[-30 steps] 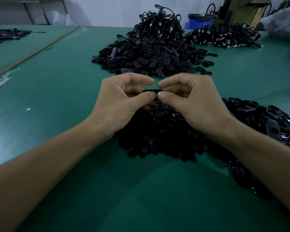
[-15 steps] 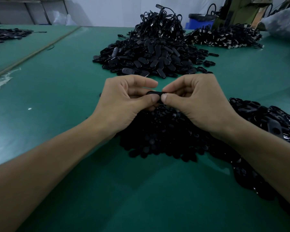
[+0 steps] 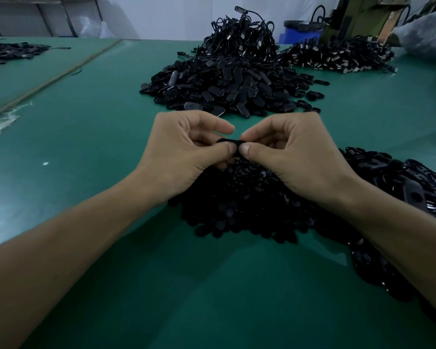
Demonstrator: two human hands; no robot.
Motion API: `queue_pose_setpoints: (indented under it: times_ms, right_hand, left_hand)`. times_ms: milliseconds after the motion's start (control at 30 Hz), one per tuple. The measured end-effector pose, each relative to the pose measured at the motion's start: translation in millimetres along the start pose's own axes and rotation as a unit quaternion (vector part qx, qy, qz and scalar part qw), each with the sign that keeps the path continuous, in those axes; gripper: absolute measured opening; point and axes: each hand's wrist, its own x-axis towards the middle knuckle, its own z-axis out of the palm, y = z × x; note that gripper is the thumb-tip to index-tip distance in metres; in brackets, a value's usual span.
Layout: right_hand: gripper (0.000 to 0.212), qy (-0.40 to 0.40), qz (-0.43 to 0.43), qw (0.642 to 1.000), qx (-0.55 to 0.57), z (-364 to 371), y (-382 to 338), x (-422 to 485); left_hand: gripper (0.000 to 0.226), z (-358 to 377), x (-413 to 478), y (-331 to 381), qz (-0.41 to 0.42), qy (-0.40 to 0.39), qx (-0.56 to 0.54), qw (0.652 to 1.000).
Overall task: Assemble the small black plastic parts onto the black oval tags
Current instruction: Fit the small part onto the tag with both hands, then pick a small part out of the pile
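My left hand [image 3: 184, 152] and my right hand [image 3: 295, 157] meet over the green table, both pinching one black oval tag [image 3: 230, 141] between thumbs and forefingers; most of the tag is hidden by the fingers. Directly under the hands lies a heap of small black plastic parts [image 3: 239, 205]. To the right of it spreads a pile of black oval tags [image 3: 400, 185]. Whether a small part sits on the held tag cannot be seen.
A large mound of black oval tags [image 3: 224, 86] lies beyond the hands, topped with looped cords [image 3: 242, 34]. Another pile with metal ends [image 3: 337, 55] sits far right. More black pieces [image 3: 8, 51] lie on the far-left table. Bare green table surface [image 3: 199, 285] lies near me.
Both hands stayed over the heap, and the thumbs closed together on the tag.
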Motion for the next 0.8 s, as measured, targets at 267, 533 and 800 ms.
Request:
queue_pose_setpoints:
  times_ms: [267,533,800]
  right_hand:
    - [0.024,-0.013,0.019,0.94,-0.341,-11.3,-6.0,-4.7]
    - [0.02,-0.111,0.154,0.791,-0.581,-17.7,-22.6,-13.6]
    - [0.032,-0.104,0.142,0.848,-0.5,-22.9,-19.3,-9.8]
  left_hand:
    - [0.022,-33.2,20.8,-18.1,-0.022,0.177,0.092,0.98]
    - [0.031,-51.5,28.0,-40.9,-0.037,0.208,0.185,0.96]
    - [0.024,-54.1,25.6,-41.2,-0.039,0.193,0.295,0.935]
